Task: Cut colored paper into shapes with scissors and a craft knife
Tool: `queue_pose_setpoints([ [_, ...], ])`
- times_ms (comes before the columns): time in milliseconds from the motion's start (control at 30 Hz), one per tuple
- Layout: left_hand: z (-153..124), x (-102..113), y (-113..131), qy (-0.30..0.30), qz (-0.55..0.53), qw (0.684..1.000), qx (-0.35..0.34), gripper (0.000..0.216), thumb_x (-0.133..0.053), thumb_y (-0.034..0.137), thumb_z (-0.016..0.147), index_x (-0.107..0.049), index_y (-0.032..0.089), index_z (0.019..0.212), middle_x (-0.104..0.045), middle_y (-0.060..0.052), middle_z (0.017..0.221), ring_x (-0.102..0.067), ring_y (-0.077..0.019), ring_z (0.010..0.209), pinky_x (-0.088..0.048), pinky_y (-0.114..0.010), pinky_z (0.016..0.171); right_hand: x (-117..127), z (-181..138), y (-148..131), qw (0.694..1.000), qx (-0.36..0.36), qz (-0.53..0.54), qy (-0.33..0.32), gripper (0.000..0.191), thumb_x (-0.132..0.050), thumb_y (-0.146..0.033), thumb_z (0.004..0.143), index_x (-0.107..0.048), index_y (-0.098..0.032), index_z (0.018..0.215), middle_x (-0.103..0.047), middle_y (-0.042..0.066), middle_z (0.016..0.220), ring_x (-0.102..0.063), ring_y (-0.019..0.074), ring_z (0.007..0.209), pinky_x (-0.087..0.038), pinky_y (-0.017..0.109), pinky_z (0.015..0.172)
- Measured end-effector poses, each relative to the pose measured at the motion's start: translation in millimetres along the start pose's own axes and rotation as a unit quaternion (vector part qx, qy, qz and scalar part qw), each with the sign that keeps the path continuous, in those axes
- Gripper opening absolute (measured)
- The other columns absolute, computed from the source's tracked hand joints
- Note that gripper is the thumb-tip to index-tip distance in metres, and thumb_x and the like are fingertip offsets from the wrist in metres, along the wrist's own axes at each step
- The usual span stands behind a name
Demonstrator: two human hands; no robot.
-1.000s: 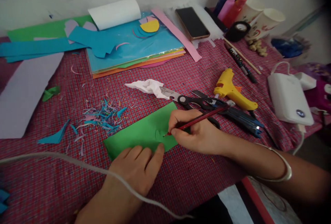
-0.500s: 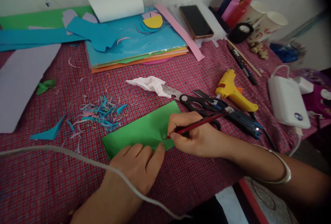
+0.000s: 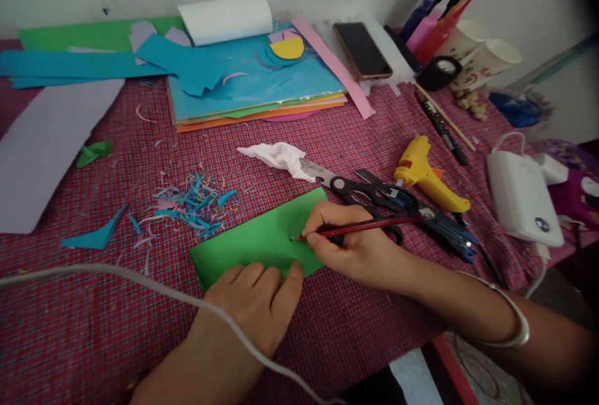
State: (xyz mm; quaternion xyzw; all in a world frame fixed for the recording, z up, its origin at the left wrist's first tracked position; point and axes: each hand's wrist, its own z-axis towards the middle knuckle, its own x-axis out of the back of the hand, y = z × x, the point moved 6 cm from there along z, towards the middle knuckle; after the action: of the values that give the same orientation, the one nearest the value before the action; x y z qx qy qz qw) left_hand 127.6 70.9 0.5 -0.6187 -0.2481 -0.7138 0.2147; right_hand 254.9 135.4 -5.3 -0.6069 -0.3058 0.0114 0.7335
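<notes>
A rectangle of green paper (image 3: pixel 255 239) lies on the checked cloth in front of me. My left hand (image 3: pixel 257 302) rests flat on its near edge, fingers stretched out over the paper. In my right hand (image 3: pixel 350 243) is a red pencil (image 3: pixel 369 226), pinched between thumb and fingers, its tip at the green paper. Just beyond the right hand lie black-handled scissors (image 3: pixel 358 190), their blades against a crumpled white tissue (image 3: pixel 278 156). A blue cutter (image 3: pixel 444 233) sits to the right of that hand, near a yellow glue gun (image 3: pixel 428 174).
Paper scraps (image 3: pixel 191 205) are scattered left of the green sheet. A pack of coloured paper (image 3: pixel 257 93) and a phone (image 3: pixel 362 49) lie at the back. A white power bank (image 3: pixel 524 196) is at right. A pale cable (image 3: pixel 187 297) crosses above my left forearm.
The pencil tip has shifted slightly left and away from the left fingers on the green paper. The view has moved a little, while the left hand stays on the paper.
</notes>
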Motion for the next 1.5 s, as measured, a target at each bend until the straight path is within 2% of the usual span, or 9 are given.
queue_pose_setpoints([
  [200,0.2,0.2,0.3,0.005,0.004,1.000,0.005,0.039,-0.033,-0.001,0.082,-0.059,0.014,0.106,-0.063,-0.001,0.069,-0.059,-0.0167,0.059,-0.044,-0.029,0.054,1.0,1.6,1.2,1.000,-0.003,0.002,0.013,0.009,-0.053,-0.010,0.079,-0.055,-0.016,0.072,-0.053,-0.003,0.064,-0.047,0.0085,0.058,-0.037,0.020,0.052],
  [367,1.5,2.3,-1.0,0.004,0.010,1.000,-0.001,0.036,-0.033,0.001,0.084,-0.058,0.014,0.107,-0.063,-0.001,0.069,-0.058,-0.0161,0.060,-0.043,-0.028,0.053,5.9,0.9,-1.2,0.997,-0.013,0.069,0.031,0.012,-0.049,-0.008,0.074,-0.051,-0.017,0.067,-0.049,-0.004,0.060,-0.044,0.0078,0.053,-0.035,0.019,0.047],
  [500,1.4,4.7,-2.1,0.008,0.005,1.000,-0.014,0.032,-0.033,0.004,0.086,-0.055,0.012,0.108,-0.061,0.000,0.065,-0.058,-0.0161,0.057,-0.043,-0.028,0.051,4.9,-1.4,-3.7,0.998,0.005,0.064,-0.003,0.014,-0.046,-0.004,0.068,-0.046,-0.018,0.062,-0.046,-0.005,0.057,-0.041,0.0066,0.051,-0.032,0.018,0.045],
  [633,-1.9,-0.9,-2.0,-0.020,0.006,1.000,-0.018,0.033,-0.035,0.004,0.088,-0.050,0.012,0.115,-0.060,0.000,0.069,-0.058,-0.0172,0.061,-0.045,-0.030,0.054,2.0,-3.3,-3.9,0.999,0.017,0.037,-0.036,0.013,-0.047,-0.005,0.069,-0.047,-0.017,0.063,-0.046,-0.006,0.057,-0.041,0.0063,0.051,-0.031,0.018,0.046],
  [867,-9.0,-12.9,-1.4,-0.025,0.002,1.000,0.011,0.038,-0.034,0.002,0.085,-0.049,0.014,0.118,-0.058,-0.001,0.073,-0.055,-0.0192,0.065,-0.043,-0.033,0.058,1.3,-3.5,-6.2,0.999,0.024,0.004,-0.041,0.012,-0.048,-0.007,0.072,-0.048,-0.017,0.066,-0.047,-0.005,0.057,-0.043,0.0067,0.052,-0.032,0.018,0.048],
  [1000,-3.3,-6.6,-0.5,-0.003,0.004,1.000,-0.005,0.034,-0.033,0.003,0.086,-0.050,0.012,0.114,-0.057,0.000,0.067,-0.054,-0.0186,0.060,-0.043,-0.032,0.053,0.4,-4.4,-6.4,0.998,0.033,-0.015,-0.045,0.011,-0.048,-0.008,0.072,-0.047,-0.017,0.064,-0.047,-0.005,0.057,-0.042,0.0067,0.052,-0.031,0.019,0.048],
  [1167,2.6,5.4,-1.2,0.008,0.000,1.000,-0.013,0.031,-0.031,0.000,0.086,-0.051,0.010,0.109,-0.059,0.000,0.064,-0.056,-0.0179,0.055,-0.043,-0.030,0.049,-2.7,-7.1,-3.3,0.996,0.028,-0.004,-0.079,0.011,-0.051,-0.008,0.068,-0.048,-0.017,0.063,-0.046,-0.006,0.056,-0.041,0.0067,0.052,-0.031,0.020,0.049],
  [1333,0.2,3.3,-2.1,-0.010,0.000,1.000,-0.015,0.031,-0.034,0.004,0.089,-0.052,0.011,0.113,-0.062,-0.002,0.071,-0.057,-0.0177,0.061,-0.044,-0.030,0.053,5.0,-4.3,-2.0,0.999,0.006,0.050,-0.014,0.013,-0.045,-0.005,0.069,-0.047,-0.017,0.064,-0.047,-0.005,0.058,-0.042,0.0064,0.052,-0.031,0.018,0.046],
  [1500,2.7,5.6,-1.9,0.031,-0.009,0.999,-0.016,0.034,-0.026,0.004,0.090,-0.055,0.011,0.106,-0.060,-0.001,0.064,-0.055,-0.0172,0.056,-0.042,-0.030,0.050,3.3,-4.0,-3.6,1.000,0.024,0.017,-0.007,0.013,-0.047,-0.005,0.068,-0.047,-0.018,0.064,-0.047,-0.006,0.058,-0.042,0.0066,0.052,-0.031,0.018,0.047],
])
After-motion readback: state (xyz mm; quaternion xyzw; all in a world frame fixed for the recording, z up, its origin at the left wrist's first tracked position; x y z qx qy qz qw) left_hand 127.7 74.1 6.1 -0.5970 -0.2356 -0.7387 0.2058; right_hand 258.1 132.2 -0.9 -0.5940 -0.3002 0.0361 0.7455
